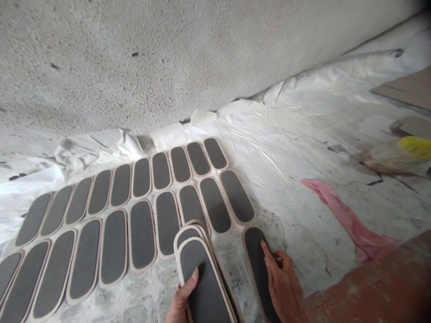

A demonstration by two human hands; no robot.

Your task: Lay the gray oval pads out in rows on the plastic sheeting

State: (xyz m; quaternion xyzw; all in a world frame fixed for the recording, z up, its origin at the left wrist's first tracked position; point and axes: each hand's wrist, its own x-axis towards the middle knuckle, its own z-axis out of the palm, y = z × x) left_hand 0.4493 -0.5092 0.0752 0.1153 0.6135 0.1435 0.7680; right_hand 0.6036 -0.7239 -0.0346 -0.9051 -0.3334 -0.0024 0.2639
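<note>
My left hand (183, 296) grips a small stack of oval pads (208, 287), dark grey with pale rims, the thumb pressed on the top one. At the lower right, my right hand (284, 280) rests its fingers on a single oval pad (256, 255) lying on the plastic-covered floor. Its index finger stretches along the pad's face, and the other fingers curl by the right edge. Beyond both hands, several matching pads (143, 233) lie flat in two slanting rows. The held stack partly hides one pad of the nearer row. The frame cuts off the stack's lower end.
White plastic sheeting (269, 148) covers the floor, crumpled along the rough plaster wall (168, 58). A pink cloth (343, 220) lies to the right, near a reddish-brown surface (377, 287). Farther right are a yellow object (415, 147) and a flat brown board (407, 89).
</note>
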